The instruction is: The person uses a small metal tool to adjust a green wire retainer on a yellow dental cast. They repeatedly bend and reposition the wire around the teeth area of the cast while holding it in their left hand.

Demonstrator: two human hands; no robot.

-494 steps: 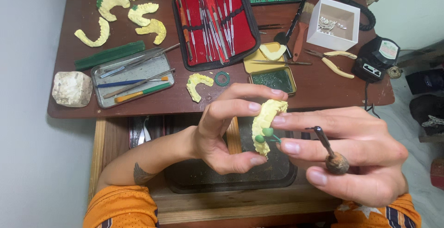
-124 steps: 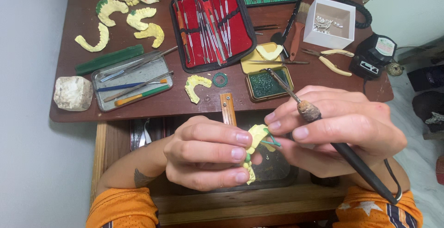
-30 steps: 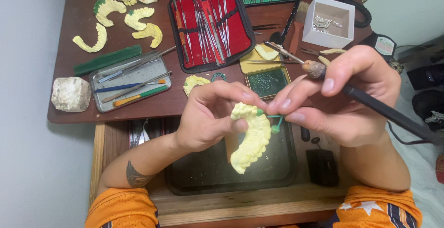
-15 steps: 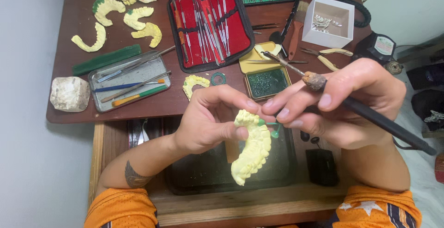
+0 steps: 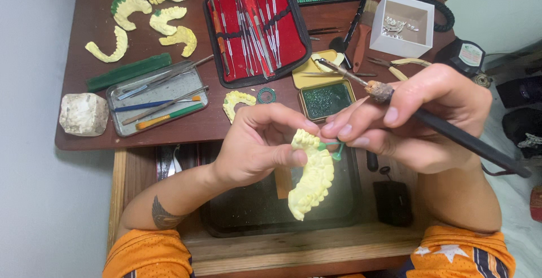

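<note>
My left hand (image 5: 254, 148) grips a pale yellow dental cast (image 5: 312, 177), holding it upright over a dark tray (image 5: 257, 213) in an open drawer. My right hand (image 5: 412, 117) holds a long black-handled wax tool (image 5: 406, 114) whose metal tip points up and left toward a small yellow tin of green wax (image 5: 324, 98). The fingertips of my right hand pinch a small green wax piece (image 5: 334, 147) against the top end of the cast.
On the brown desk (image 5: 186, 125) lie several more yellow casts (image 5: 149, 27), a red instrument case (image 5: 257, 27), a metal tray of tools (image 5: 158, 98), a white stone block (image 5: 83, 114), a white box (image 5: 402, 25) and pliers (image 5: 395, 66).
In the last second the cast has stayed over the tray. The tool tip has swung a little further left over the tins, and my hands have closed in on the cast's top end.
</note>
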